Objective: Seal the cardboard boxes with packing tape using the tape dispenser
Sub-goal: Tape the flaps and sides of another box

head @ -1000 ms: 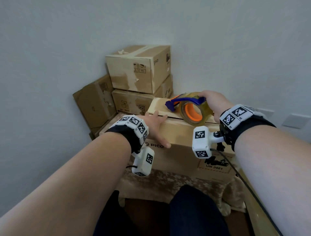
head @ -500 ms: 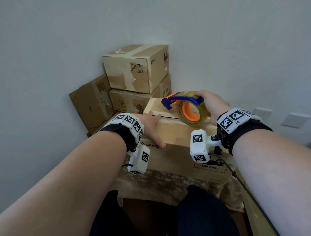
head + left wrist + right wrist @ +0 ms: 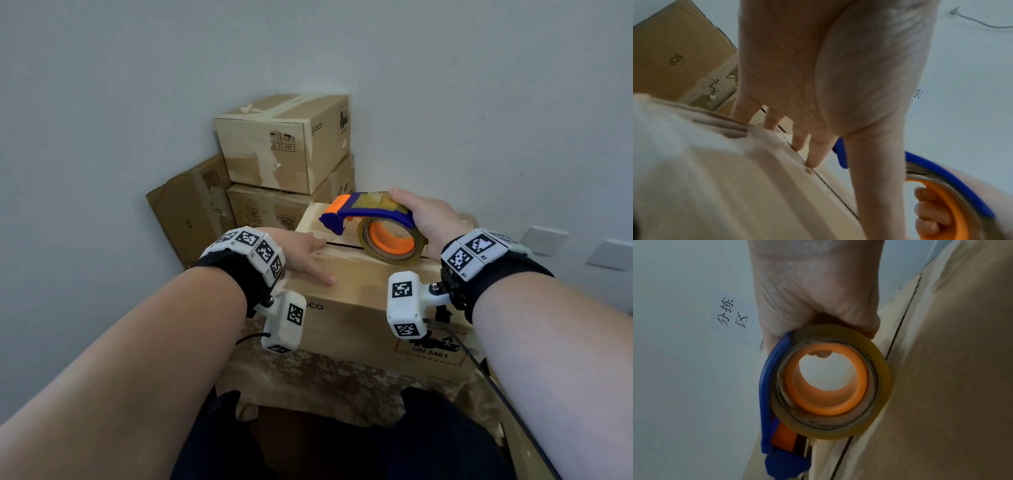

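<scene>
Dispenser point(image 3: 375, 219) tilted flatter, maybe lifted; L hand point(image 3: 301, 251) unmoved.

Dispenser's blade point(image 3: 797, 444) blurred; near box point(image 3: 694, 178) out of focus

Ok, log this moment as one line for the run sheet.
left hand: flat on box top, by open seam | right hand: grips tape dispenser, roll on seam | no tape visibly laid
</scene>
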A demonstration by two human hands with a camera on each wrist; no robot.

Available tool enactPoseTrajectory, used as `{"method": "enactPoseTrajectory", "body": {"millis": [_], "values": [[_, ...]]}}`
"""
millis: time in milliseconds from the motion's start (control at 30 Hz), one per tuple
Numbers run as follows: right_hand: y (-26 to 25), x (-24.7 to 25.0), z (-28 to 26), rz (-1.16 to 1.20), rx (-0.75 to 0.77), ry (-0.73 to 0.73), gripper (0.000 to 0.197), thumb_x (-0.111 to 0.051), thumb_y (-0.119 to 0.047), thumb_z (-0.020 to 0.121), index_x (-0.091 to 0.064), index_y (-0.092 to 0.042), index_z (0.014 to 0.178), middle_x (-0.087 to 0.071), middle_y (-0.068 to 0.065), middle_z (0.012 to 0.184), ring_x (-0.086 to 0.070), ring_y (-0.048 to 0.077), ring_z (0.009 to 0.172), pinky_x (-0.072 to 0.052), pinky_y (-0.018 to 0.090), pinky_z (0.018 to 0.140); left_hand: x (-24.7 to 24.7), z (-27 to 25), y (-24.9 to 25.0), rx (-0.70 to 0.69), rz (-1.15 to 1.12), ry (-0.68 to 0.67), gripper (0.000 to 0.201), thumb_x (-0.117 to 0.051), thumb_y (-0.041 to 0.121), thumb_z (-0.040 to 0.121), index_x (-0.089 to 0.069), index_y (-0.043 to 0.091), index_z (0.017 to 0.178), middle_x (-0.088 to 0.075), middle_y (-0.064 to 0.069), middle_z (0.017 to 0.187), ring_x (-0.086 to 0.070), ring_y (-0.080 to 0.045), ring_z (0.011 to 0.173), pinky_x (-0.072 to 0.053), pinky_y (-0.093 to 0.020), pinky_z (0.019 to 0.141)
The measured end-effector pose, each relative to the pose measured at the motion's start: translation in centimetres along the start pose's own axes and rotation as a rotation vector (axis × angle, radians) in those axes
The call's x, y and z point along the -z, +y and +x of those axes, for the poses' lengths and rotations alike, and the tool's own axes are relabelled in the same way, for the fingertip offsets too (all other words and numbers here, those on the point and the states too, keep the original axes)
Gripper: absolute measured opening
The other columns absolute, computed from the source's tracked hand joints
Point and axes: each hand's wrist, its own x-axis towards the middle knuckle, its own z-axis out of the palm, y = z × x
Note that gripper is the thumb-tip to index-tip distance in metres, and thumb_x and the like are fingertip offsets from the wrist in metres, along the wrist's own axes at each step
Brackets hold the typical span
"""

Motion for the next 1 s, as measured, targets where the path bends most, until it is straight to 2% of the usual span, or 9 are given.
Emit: {"method": "enactPoseTrajectory", "body": {"millis": [133,233,300,400,467,567,667,933,1000], "values": [[0.2,0.4,1.4,-0.011,-0.029,-0.010,0.035,-0.071,-0.046,0.080,-0.064,-0.012,0.083,-0.070,0.013,0.086,-0.065,0.029,0.081,-0.051,0.047,0.095,1.2,0.4,0.1,0.059,-0.019,0.071,0.080,-0.052,0.066,0.083,-0.032,0.024,0.148,-0.034,0.002,0.152,-0.032,-0.020,0.139,-0.023,-0.041,0.116],[0.0,0.6,2.0,-0.028,-0.043,-0.026,0.036,-0.070,-0.048,0.079,-0.065,-0.012,0.083,-0.071,0.013,0.086,-0.066,0.028,0.081,-0.052,0.046,0.094,2.7,0.7,0.9,0.158,-0.130,0.214,0.046,-0.056,0.040,0.090,-0.058,0.011,0.126,-0.060,-0.006,0.122,-0.055,-0.020,0.105,-0.043,-0.032,0.092],[-0.1,0.7,2.2,-0.031,-0.048,-0.047,0.036,-0.070,-0.048,0.079,-0.065,-0.012,0.083,-0.070,0.012,0.084,-0.065,0.028,0.078,-0.053,0.044,0.093,3.3,1.1,1.4,0.223,-0.269,0.301,0.031,-0.054,0.023,0.092,-0.061,0.003,0.116,-0.063,-0.012,0.099,-0.052,-0.020,0.077,-0.041,-0.028,0.068],[-0.2,1.2,2.1,-0.019,-0.065,-0.081,0.035,-0.068,-0.045,0.084,-0.063,-0.011,0.088,-0.068,0.010,0.078,-0.064,0.024,0.067,-0.055,0.036,0.078,3.3,1.8,1.5,0.282,-0.663,0.350,0.024,-0.050,0.014,0.097,-0.060,0.000,0.114,-0.064,-0.010,0.097,-0.051,-0.018,0.063,-0.045,-0.029,0.069],[0.0,1.4,2.2,-0.032,-0.066,-0.088,0.037,-0.066,-0.047,0.085,-0.064,-0.011,0.093,-0.068,0.008,0.075,-0.064,0.023,0.067,-0.055,0.034,0.077,3.1,1.9,1.4,0.296,-0.998,0.377,0.027,-0.049,0.009,0.097,-0.056,-0.003,0.120,-0.064,-0.010,0.095,-0.057,-0.019,0.065,-0.052,-0.032,0.081],[0.2,1.9,1.9,-0.095,-0.016,-0.070,0.040,-0.063,-0.053,0.084,-0.064,-0.014,0.084,-0.069,0.008,0.078,-0.067,0.028,0.086,-0.050,0.043,0.096,2.4,1.8,1.5,0.264,-1.283,0.332,0.029,-0.047,0.007,0.098,-0.052,-0.003,0.125,-0.064,-0.015,0.118,-0.065,-0.024,0.101,-0.053,-0.034,0.090],[0.2,2.3,1.5,-0.109,0.002,-0.073,0.038,-0.060,-0.052,0.087,-0.064,-0.015,0.080,-0.070,0.007,0.076,-0.067,0.029,0.091,-0.046,0.045,0.101,2.0,1.8,1.7,0.202,-1.376,0.311,0.030,-0.044,0.018,0.101,-0.052,-0.003,0.121,-0.063,-0.019,0.117,-0.065,-0.029,0.103,-0.054,-0.034,0.078],[0.2,1.6,2.0,0.113,-0.020,-0.048,0.022,-0.056,-0.033,0.093,-0.059,-0.015,0.083,-0.062,-0.001,0.053,-0.059,0.013,0.045,-0.050,0.026,0.056,1.6,2.7,1.2,0.076,-1.558,0.180,0.022,-0.052,0.021,0.097,-0.060,0.001,0.105,-0.066,-0.014,0.097,-0.063,-0.023,0.089,-0.052,-0.034,0.081],[-0.2,1.1,2.7,0.136,-0.031,-0.045,0.021,-0.057,-0.034,0.092,-0.059,-0.014,0.084,-0.061,-0.001,0.053,-0.058,0.013,0.042,-0.049,0.022,0.050,1.9,3.0,0.6,0.070,-1.565,0.169,0.017,-0.055,0.018,0.096,-0.061,0.003,0.098,-0.066,-0.011,0.089,-0.064,-0.020,0.081,-0.052,-0.032,0.072]]}}
